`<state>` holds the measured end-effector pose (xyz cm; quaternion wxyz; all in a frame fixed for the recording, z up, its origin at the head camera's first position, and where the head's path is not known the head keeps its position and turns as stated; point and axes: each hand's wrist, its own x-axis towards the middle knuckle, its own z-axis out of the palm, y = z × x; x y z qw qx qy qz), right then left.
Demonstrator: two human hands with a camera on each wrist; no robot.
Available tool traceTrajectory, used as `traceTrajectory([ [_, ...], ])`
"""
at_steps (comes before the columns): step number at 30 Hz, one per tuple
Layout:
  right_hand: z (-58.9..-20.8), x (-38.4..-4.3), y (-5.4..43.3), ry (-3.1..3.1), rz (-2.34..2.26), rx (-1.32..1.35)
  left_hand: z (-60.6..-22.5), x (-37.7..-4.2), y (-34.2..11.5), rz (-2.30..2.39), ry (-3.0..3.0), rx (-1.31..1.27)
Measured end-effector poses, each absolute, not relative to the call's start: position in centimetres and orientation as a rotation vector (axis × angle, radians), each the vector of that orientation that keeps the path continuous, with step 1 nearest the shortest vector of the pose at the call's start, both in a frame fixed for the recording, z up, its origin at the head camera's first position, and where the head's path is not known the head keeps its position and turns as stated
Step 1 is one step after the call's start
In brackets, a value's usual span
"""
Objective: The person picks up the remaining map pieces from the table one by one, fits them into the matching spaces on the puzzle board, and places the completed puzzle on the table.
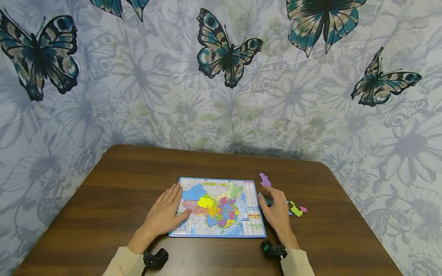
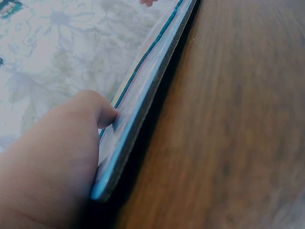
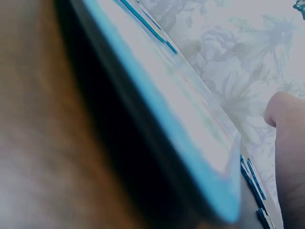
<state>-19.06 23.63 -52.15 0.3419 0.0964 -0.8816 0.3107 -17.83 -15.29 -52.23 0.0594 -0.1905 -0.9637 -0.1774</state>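
A map puzzle board (image 1: 248, 199) with a blue rim and many coloured regions lies on the table. My left hand (image 1: 165, 211) rests flat along its left side, fingers straight and thumb over the map. In the left wrist view that thumb (image 2: 90, 109) presses on the board's surface. Just off the right edge, my right hand (image 1: 277, 212) reaches over loose pieces with its fingers bent and spread from the thumb. A teal piece (image 1: 268, 201) shows in the gap between thumb and fingers. Beyond the fingertips lies a purple piece (image 1: 264, 180).
Right of my right hand lie a lime green piece (image 1: 296, 209) and a small pink piece (image 1: 303, 209). The brown wooden table (image 1: 138, 165) has rounded far corners. Behind it hangs a butterfly-patterned cloth (image 1: 155, 115).
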Motion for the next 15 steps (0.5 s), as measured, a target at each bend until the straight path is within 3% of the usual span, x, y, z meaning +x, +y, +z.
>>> traceTrajectory([
  [15, -52.4, -20.9, 25.5, -2.327, 0.820, 0.160, -52.3, -17.9, -15.2, -0.559, -2.925, -0.569],
])
